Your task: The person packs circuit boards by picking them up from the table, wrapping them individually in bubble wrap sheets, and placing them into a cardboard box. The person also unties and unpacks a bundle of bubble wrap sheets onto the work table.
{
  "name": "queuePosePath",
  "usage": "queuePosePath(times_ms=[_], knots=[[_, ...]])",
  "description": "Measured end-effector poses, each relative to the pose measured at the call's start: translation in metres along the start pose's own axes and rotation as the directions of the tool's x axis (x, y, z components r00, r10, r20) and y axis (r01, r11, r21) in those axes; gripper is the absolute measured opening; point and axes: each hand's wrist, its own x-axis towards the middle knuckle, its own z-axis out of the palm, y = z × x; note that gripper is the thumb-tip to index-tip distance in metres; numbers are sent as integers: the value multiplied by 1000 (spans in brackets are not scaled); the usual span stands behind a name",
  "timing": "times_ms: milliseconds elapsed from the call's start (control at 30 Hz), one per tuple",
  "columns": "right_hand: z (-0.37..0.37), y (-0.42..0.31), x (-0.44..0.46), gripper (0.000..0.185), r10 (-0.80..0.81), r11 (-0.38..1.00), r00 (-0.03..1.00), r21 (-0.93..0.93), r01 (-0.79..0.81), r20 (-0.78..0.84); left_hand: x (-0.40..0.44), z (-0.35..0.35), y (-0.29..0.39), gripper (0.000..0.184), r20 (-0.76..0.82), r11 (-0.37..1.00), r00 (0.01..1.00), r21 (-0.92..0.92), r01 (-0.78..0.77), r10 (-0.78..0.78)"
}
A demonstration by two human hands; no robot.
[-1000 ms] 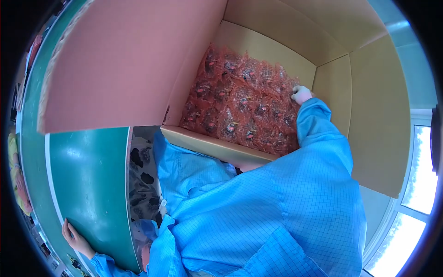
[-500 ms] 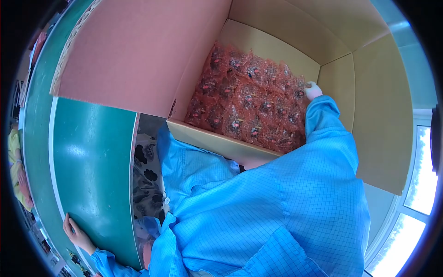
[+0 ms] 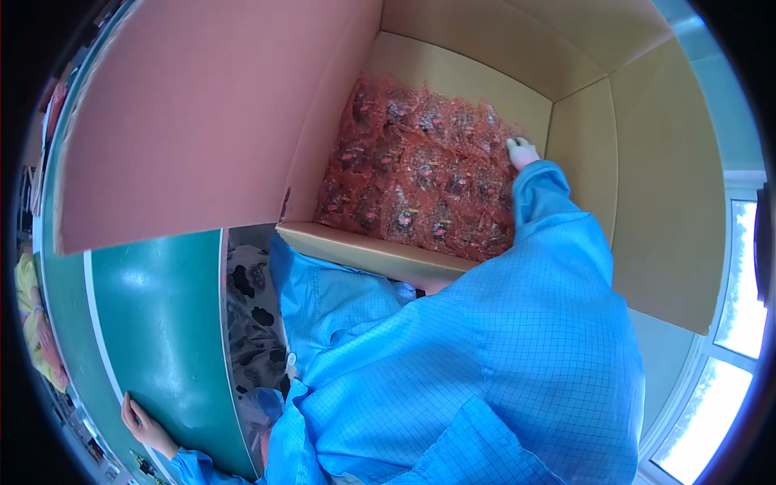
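My right hand [image 3: 522, 153] reaches into a large cardboard box [image 3: 380, 248], its pale fingertips spread at the right edge of the packed layer. Beneath them lie several red, transparent bubble-wrap bags [image 3: 424, 170], set close together in rows. Dark and shiny parts show through the plastic, but their kind is unclear. The hand touches or hovers just over a bag; I see nothing held in it. My left hand [image 3: 149, 428] rests on the green table [image 3: 153, 323] at lower left, fingers extended and holding nothing.
A tall pinkish box flap [image 3: 210, 113] stands over the table, and another flap [image 3: 663, 194] opens to the right. Past the table, a person in yellow [image 3: 36, 323] is at the far left. A bright window [image 3: 699, 412] is at lower right.
The view has shifted, so the box sits slightly further left and its left flap hangs lower. My right hand's fingers have uncurled over the bags. My left hand stays on the table.
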Motion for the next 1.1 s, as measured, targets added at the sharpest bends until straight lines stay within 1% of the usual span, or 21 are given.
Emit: queuePosePath(times_ms=[33, 67, 133, 267, 367, 400, 467, 500, 533, 567, 600, 667, 700, 733, 767, 800, 867, 967, 1000, 1067, 1100], knots=[[0, -12, -15, 72, -7, 996, 1000, -93, 7, -3, 0, -1, -1, 28, 2, 1000, 1000, -10, 6, -6], [2, -14, -18, 70, 5, 995, 1000, -100, -5, -8, 2, -2, 1, 28, 2, 1000, 1000, -20, 10, -10], [5, -13, -18, 66, 23, 993, 1000, -112, -25, -18, 2, -5, 8, 29, 6, 1000, 1000, 8, 20, -20], [11, -5, -15, 66, -61, 991, 998, -122, 56, -35, 3, -7, 5, 29, 6, 1000, 1000, 0, 21, -21], [5, -3, -17, 64, -80, 994, 996, -66, 82, 33, 3, -6, 4, 29, 6, 1000, 1000, -10, 16, -16], [11, 11, -2, 62, -143, 984, 987, 114, 134, 78, 3, -6, 4, 29, 4, 1000, 1000, -10, 14, -14], [21, 45, 41, 58, -288, 867, 948, 457, 200, 132, 4, -5, 8, 29, -2, 1000, 1000, 8, 7, -7], [11, 46, 41, 55, -233, 807, 968, 574, 141, 90, 3, -4, 14, 29, -2, 1000, 1000, 17, 5, -5], [-7, 48, 43, 57, -153, 835, 983, 546, 71, 105, 2, -3, 8, 29, -1, 1000, 1000, 13, -2, 2], [2, 83, 87, 57, -123, 882, 987, 444, 156, -101, 3, -2, 7, 29, 1, 1000, 1000, 7, -11, 11], [-30, 88, 82, 51, -45, 836, 989, 537, 113, -138, 4, 1, 7, 29, 2, 1000, 1000, 0, -20, 20], [-96, 86, 68, 43, 65, 597, 968, 787, 157, -243, 4, 2, 5, 29, 6, 999, 1000, -9, -31, 31], [-127, 79, 59, 41, 63, 479, 954, 847, 230, -294, 4, 1, 5, 29, 7, 999, 999, -11, -36, 36], [-155, 91, 79, 43, -25, 327, 976, 921, 212, -216, 4, 0, 6, 29, 4, 1000, 1000, -10, -28, 28], [-186, 43, 19, 38, 7, 250, 941, 912, 325, -337, 4, -1, 8, 29, 2, 1000, 1000, -10, -21, 21], [-210, 19, -12, 41, 17, 299, 903, 864, 406, -430, 3, -2, 10, 29, 2, 1000, 1000, -11, -16, 16], [-247, -14, -48, 44, -34, 234, 854, 826, 512, -519, 4, -3, 11, 29, 2, 1000, 1000, -21, -10, 10], [-276, -73, -108, 50, -105, 77, 800, 797, 599, -591, 6, -6, 3, 29, 3, 1000, 1000, -15, -26, 26], [-279, -87, -123, 43, -261, -35, 764, 797, 603, -590, 6, -7, 0, 29, 5, 999, 999, -10, -36, 36], [-282, -117, -155, 31, -539, -249, 605, 798, 549, -585, 6, -5, 3, 29, 0, 999, 999, -10, -34, 34], [-277, -146, -191, 42, -618, -283, 528, 792, 542, -582, 5, -4, 5, 29, -3, 999, 999, -11, -33, 33]])
